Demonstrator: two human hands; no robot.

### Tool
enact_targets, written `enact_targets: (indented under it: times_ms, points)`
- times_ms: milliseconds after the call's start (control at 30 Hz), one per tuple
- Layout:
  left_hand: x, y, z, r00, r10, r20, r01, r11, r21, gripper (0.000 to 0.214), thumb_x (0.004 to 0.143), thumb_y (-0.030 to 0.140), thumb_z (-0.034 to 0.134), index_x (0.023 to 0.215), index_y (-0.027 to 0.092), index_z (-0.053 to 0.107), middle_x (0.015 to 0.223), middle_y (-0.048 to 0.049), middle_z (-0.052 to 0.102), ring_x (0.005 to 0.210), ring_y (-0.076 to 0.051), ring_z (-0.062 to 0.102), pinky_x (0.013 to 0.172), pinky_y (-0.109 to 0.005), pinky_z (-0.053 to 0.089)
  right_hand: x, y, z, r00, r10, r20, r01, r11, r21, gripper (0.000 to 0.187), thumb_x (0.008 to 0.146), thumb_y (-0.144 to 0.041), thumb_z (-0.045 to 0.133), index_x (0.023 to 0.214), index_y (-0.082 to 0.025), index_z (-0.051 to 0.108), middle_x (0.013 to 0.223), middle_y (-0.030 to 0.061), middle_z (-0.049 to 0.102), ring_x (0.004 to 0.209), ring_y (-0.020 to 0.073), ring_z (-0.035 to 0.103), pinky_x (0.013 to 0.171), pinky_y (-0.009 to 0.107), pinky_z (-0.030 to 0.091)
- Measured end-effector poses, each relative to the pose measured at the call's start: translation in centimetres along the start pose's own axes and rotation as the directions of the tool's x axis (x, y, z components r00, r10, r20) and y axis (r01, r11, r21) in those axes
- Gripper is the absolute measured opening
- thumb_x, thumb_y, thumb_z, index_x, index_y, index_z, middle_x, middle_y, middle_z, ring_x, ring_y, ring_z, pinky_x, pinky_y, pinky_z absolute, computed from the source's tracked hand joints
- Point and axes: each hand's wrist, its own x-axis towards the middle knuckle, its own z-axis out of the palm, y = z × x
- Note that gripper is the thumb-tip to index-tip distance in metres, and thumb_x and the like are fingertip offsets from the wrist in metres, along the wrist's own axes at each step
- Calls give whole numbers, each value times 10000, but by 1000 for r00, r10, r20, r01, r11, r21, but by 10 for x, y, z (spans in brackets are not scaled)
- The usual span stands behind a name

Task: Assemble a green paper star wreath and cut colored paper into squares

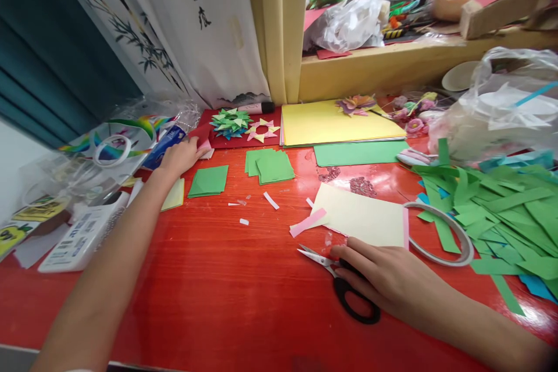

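Observation:
My left hand (181, 156) reaches far across the red table (209, 279), its fingers closed on a small red and pink paper piece (202, 138) beside the red sheet. My right hand (386, 276) lies flat over black-handled scissors (344, 288) near the front, fingers stretched out, blades pointing left. A pale yellow sheet (361, 218) and a pink strip (307, 222) lie just beyond that hand. Two stacks of green paper squares (209, 180) (270, 165) sit mid-table. Folded paper stars (231, 123) (262, 129) rest at the back.
A tape ring (440, 232) and a heap of green paper strips (501, 209) fill the right. Yellow and green sheets (335, 125) lie at the back, plastic bags (501, 104) at right. A tape roll (111, 148) and packets clutter the left; a shelf holds craft clutter.

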Motion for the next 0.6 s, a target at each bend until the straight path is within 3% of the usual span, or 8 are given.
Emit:
enact_targets:
  times_ms: [200,400,500,600]
  points:
    - [-1,2,-1,996,35,-80,-31,998,53,305,873,369,422,992,115,542,804,-139,627,732,-253,598,630,-263,356,-1,2,0,999,4,42,-6,999,44,229,946,-287,301,953,-187,507,756,15,555,613,140,587,481,249,379]
    - [-23,15,-26,969,-33,-245,52,996,72,313,903,255,337,1062,87,548,844,-117,613,734,-224,553,630,-265,309,-3,4,-3,990,126,59,-137,960,243,220,943,-313,329,1040,-212,499,884,23,618,669,124,613,546,231,416]
    - [-49,38,-50,937,-29,-349,51,997,53,386,917,286,283,1201,140,500,967,-120,616,757,-238,554,593,-275,283,-2,3,-5,986,162,29,-163,941,295,220,938,-289,337,1050,-209,509,881,27,626,668,121,608,555,226,421]
    - [-85,82,-80,869,107,-483,-145,989,-42,406,883,277,378,1269,202,475,1098,-104,608,757,-232,564,550,-298,269,-1,10,-8,963,270,-30,-249,921,299,225,934,-289,335,1018,-213,530,888,31,613,703,124,599,595,232,437]
